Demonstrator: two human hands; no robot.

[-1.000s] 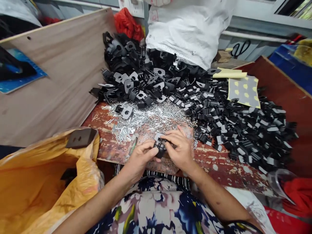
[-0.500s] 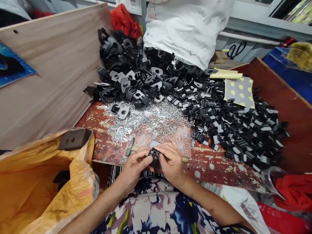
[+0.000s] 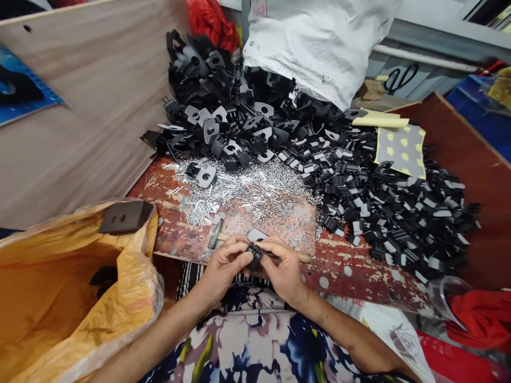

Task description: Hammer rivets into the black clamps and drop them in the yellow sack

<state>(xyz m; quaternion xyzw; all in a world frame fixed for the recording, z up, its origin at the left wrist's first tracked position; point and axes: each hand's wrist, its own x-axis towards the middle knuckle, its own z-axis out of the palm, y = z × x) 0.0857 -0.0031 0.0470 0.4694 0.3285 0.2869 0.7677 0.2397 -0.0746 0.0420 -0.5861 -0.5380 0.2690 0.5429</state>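
Observation:
Between my left hand [image 3: 227, 268] and my right hand [image 3: 284, 270] is a small black plastic hinge piece [image 3: 255, 255], pinched by the fingertips of both, at the table's front edge. A grey plate part [image 3: 256, 234] shows just beyond the fingers; whether it joins the piece is hidden. Behind my hands lies a hammer [image 3: 216, 232], its head to the left and its wooden handle passing behind my fingers. Loose metal pins [image 3: 243, 186] spread over the tabletop beyond it. One black plate part with a round hole [image 3: 206, 176] rests on the pins.
Larger black plastic parts [image 3: 223, 127] heap at the back left, smaller black pieces [image 3: 359, 197] at the right. A white sack [image 3: 315, 48] overhangs the heap. Left of the table stand an orange bag [image 3: 131, 255] and a wooden board [image 3: 91, 106]. A clear plastic cup [image 3: 441, 298] sits at the right.
The view has shifted slightly, so the table appears a little moved. My right index finger has come down closer over the black hinge piece. Both hands still hold it.

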